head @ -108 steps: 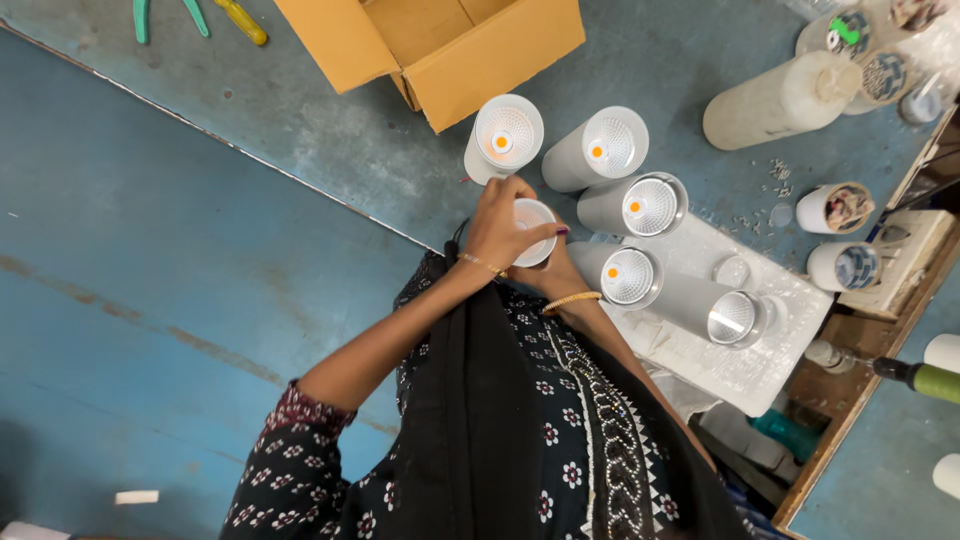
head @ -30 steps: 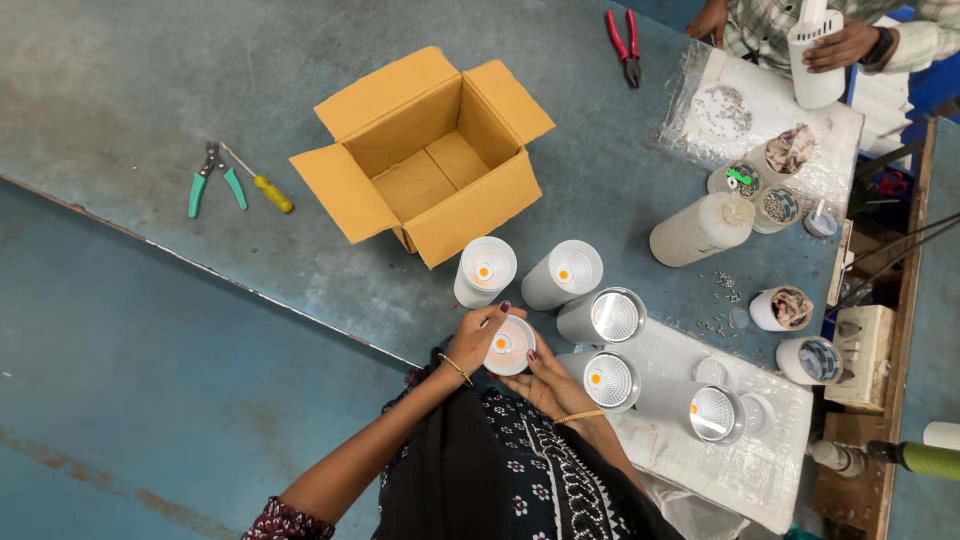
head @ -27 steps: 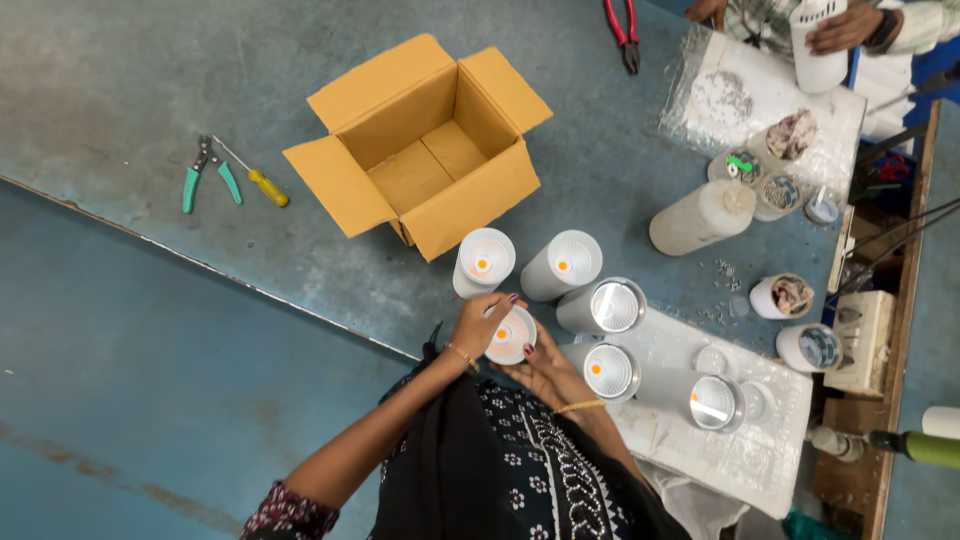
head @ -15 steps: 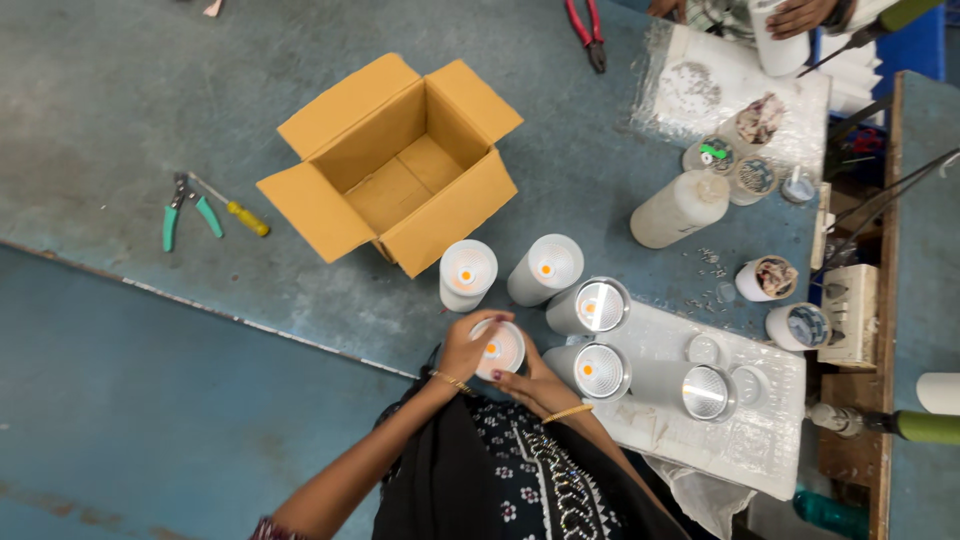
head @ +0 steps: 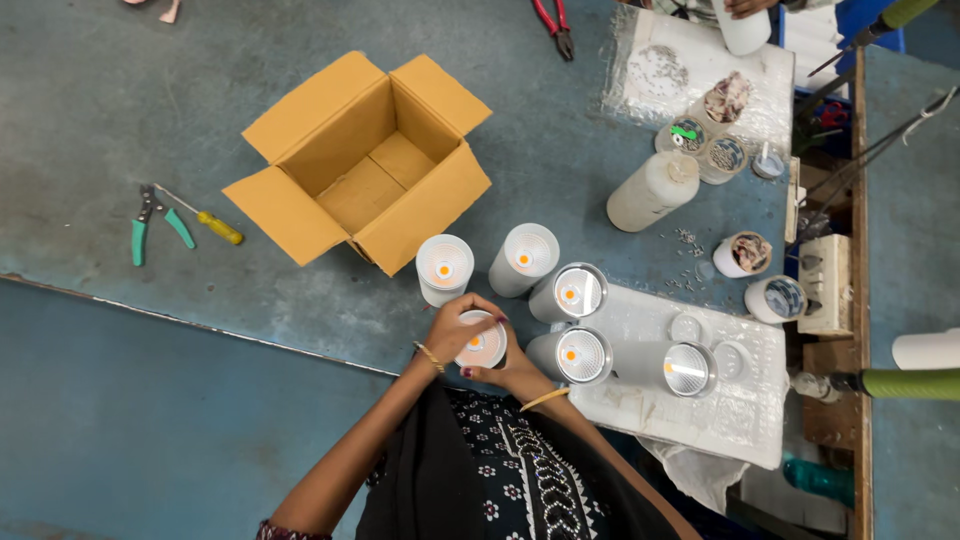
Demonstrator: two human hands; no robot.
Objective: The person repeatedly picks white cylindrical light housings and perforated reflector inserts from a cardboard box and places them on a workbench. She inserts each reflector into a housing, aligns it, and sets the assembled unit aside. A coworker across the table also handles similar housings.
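Both my hands are on a white cylindrical lamp housing (head: pixel 483 346) with an orange dot in its open face, held near the table's front edge. My left hand (head: pixel 450 322) covers its upper left side, and there is a thin bracelet on that wrist. My right hand (head: pixel 516 373), with a yellow bangle, cups it from below right. Just beyond stand two similar white cylinders (head: pixel 445 268) (head: pixel 525 258). To the right are several with shiny reflector rims (head: pixel 570 293) (head: pixel 574 355).
An open, empty cardboard box (head: pixel 300 215) sits behind the lamps. Green-handled pliers (head: pixel 148 226) and a yellow screwdriver (head: pixel 216 226) lie at the left. A bubble-wrap sheet (head: pixel 720 415), a white bottle (head: pixel 652 190) and small cups of parts (head: pixel 745 254) are at the right. Another person's hand (head: pixel 745 8) works at the top right.
The view has swung so that the whole box and the far side of the table show. My hands stay on the same lamp housing, turning slightly around it.
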